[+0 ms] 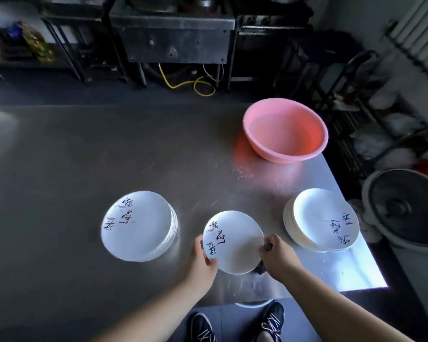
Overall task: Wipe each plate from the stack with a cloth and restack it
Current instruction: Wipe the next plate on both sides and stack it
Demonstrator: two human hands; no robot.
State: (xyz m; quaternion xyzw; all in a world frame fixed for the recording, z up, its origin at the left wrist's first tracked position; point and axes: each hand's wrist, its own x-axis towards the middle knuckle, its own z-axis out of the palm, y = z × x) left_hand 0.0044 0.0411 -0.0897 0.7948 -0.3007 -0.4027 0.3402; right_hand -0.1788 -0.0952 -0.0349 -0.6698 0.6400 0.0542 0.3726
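Above the steel table [84, 156], between two plate stacks, I hold one white plate [235, 243] tilted towards me. My left hand [204, 257] grips its left rim, thumb on the face. My right hand [278, 255] clutches a dark cloth [261, 267] against the right rim.

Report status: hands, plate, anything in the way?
Left hand grips plate at its left rim. Right hand holds dark cloth at the right rim. Stacks either side, nothing in the way.
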